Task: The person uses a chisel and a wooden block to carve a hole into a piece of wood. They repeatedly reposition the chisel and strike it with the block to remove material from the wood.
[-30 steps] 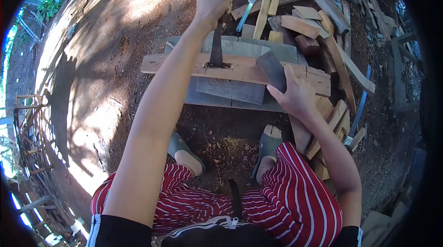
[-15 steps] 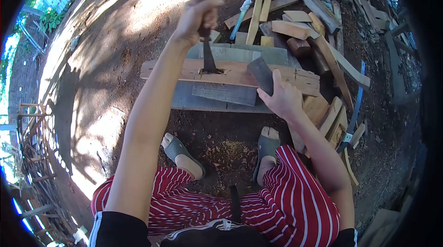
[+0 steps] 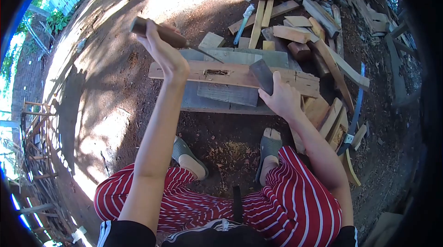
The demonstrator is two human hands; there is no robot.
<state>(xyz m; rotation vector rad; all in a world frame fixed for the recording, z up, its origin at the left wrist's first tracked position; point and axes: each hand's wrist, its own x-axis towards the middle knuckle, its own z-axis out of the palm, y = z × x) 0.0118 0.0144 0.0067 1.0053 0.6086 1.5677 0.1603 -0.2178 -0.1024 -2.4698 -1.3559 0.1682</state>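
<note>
My left hand (image 3: 162,54) is closed around the brown wooden handle of a chisel (image 3: 203,51). The chisel lies tilted almost flat, its thin blade pointing right, with the tip just above a slot cut in a wooden board (image 3: 180,70). Rough, splintered wood shows inside the slot (image 3: 216,72). My right hand (image 3: 284,97) grips a dark rectangular block (image 3: 262,75) resting against the board's right half; whether it has a handle is hidden by my fingers. Under the board are grey planks (image 3: 194,97).
Offcuts of timber (image 3: 293,34) are piled at the upper right. A saw with a blue blade (image 3: 357,108) lies on the right, and a blue-handled tool (image 3: 243,24) beyond the planks. Wood shavings (image 3: 229,152) lie between my sandalled feet.
My left hand has moved left and down, lifting the chisel out of the slot and tipping it from upright to nearly level. The right hand with the block has barely moved.
</note>
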